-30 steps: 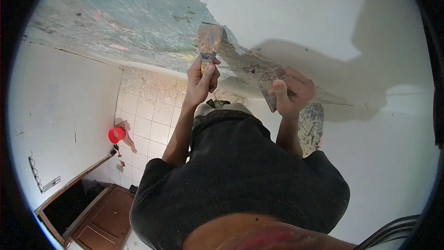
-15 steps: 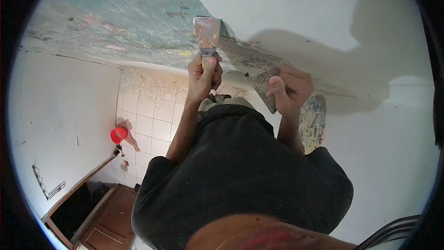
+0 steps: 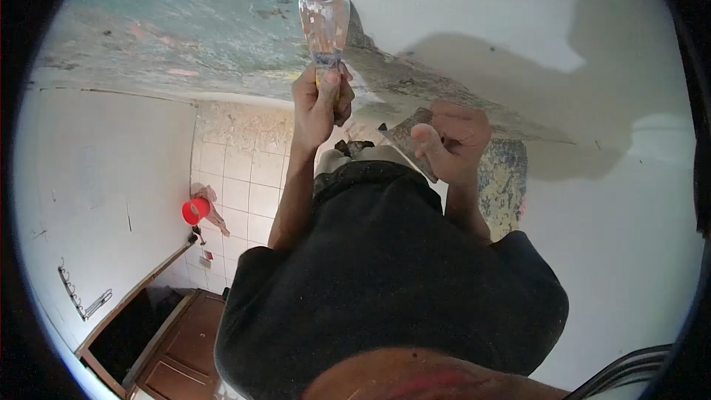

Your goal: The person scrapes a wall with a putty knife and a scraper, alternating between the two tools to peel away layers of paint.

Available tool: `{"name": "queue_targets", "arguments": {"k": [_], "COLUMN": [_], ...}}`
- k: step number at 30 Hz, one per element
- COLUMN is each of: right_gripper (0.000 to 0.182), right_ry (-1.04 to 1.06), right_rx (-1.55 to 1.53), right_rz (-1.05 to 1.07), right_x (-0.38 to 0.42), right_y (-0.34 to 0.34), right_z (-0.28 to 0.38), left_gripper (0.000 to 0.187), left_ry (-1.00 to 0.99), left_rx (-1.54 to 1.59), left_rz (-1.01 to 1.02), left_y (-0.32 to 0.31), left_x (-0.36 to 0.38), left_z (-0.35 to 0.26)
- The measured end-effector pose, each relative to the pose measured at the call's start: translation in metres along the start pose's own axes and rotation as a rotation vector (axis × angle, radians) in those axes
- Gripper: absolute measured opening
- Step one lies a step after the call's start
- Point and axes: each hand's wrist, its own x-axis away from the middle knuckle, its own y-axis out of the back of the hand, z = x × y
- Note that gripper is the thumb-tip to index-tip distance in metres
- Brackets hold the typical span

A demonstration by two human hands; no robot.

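Note:
My left hand [image 3: 318,107] is closed around the yellow handle of a putty knife [image 3: 324,26]. Its wide blade, smeared with white, points away from me and overlaps the wall where the teal old paint [image 3: 185,7] meets a smooth white area [image 3: 444,0]. Lower and to the right, my right hand [image 3: 455,144] grips a thin flat scraper plate [image 3: 409,137], thumb on the near side and fingers behind. This plate is tilted, one corner pointing toward the left hand. A dark shadow falls on the wall beyond both hands.
Worn grey patches [image 3: 415,81] run along the wall, with a flaking patch [image 3: 503,185] at right. At left, a red bucket [image 3: 195,211] stands on the tiled floor [image 3: 244,170] near a cloth. A brown door [image 3: 181,348] and wall hooks [image 3: 70,292] are lower left.
My left hand and the putty knife have moved up and slightly left along the wall. My right hand has shifted a little left, its plate turned to show a narrower face.

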Motion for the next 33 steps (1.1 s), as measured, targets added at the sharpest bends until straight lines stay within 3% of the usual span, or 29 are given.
{"name": "queue_targets", "arguments": {"k": [2,7,19,22,33], "right_gripper": [0.042,0.045,0.045,0.044,0.045], "right_ry": [0.018,-0.08,-0.051,-0.145,-0.018], "right_rx": [-0.024,-0.092,-0.152,-0.171,-0.199], "right_rz": [-0.001,-0.09,0.007,0.019,0.084], "right_x": [-0.004,0.003,0.002,0.003,0.004], "right_y": [0.003,0.01,0.017,0.018,0.037], "right_z": [0.0,-0.004,-0.002,-0.003,-0.014], "left_gripper": [0.041,0.04,0.042,0.038,0.043], "left_ry": [-0.04,0.032,0.064,0.027,0.015], "left_rx": [-0.084,-0.063,-0.102,-0.048,-0.119], "left_rz": [-0.025,-0.037,-0.042,-0.045,-0.122], "left_y": [0.013,0.008,0.014,0.016,0.002], "left_x": [0.009,0.011,0.01,0.01,0.014], "left_z": [0.027,0.016,0.004,0.011,-0.001]}}
